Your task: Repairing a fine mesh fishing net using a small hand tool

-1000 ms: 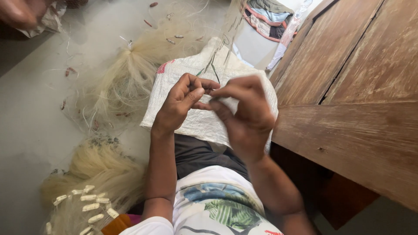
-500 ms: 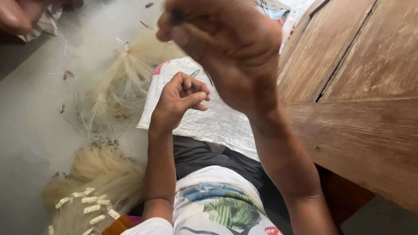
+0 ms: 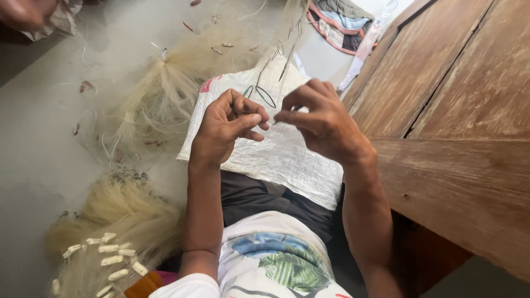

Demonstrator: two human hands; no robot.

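Right hand [image 3: 323,124] dropped back from raised swing, now meeting left hand [image 3: 229,124] over white sack [image 3: 276,160] on lap. Both pinch thin fishing line [image 3: 265,96]. Keep line taut, fingertips close, knot tight.

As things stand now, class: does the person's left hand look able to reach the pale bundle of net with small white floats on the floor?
Probably yes. The left hand is pinching fine line over the white sack, and the net bundle with white floats lies on the floor on that same side with nothing between. The hand would have to let go first.
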